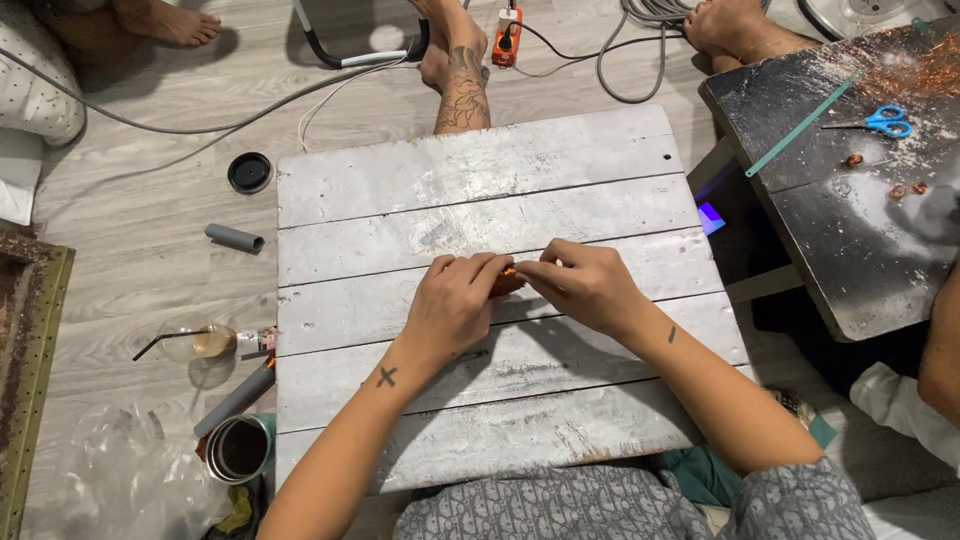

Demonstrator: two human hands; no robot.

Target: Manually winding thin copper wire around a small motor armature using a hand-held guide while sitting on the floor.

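Pale wood-grain flooring surrounds a low bench (480,190) made of whitewashed planks, worn and scuffed. Over its middle, both hands meet around a small orange piece (507,280). The left hand (455,305) curls its fingers over that piece, its grip pressed together on it, and the right hand (585,285) pinches the same piece from the other side with thumb and fingertips; most of the piece is hidden, so its shape cannot be told.

Left of the bench on the floor lie a round black lid (249,172), a short grey tube (234,238), a glass with a black straw (200,342), a longer grey tube (237,398) and a metal cup (240,448), with crumpled clear plastic (130,480) near the corner. Beyond the far edge of the bench, another person's tattooed leg (462,90) rests on the floor beside an orange power strip (507,35) and grey cables (640,50). To the right stands a dark, scratched bench (850,250) carrying blue-handled scissors (885,121) and a thin green strip (800,125).
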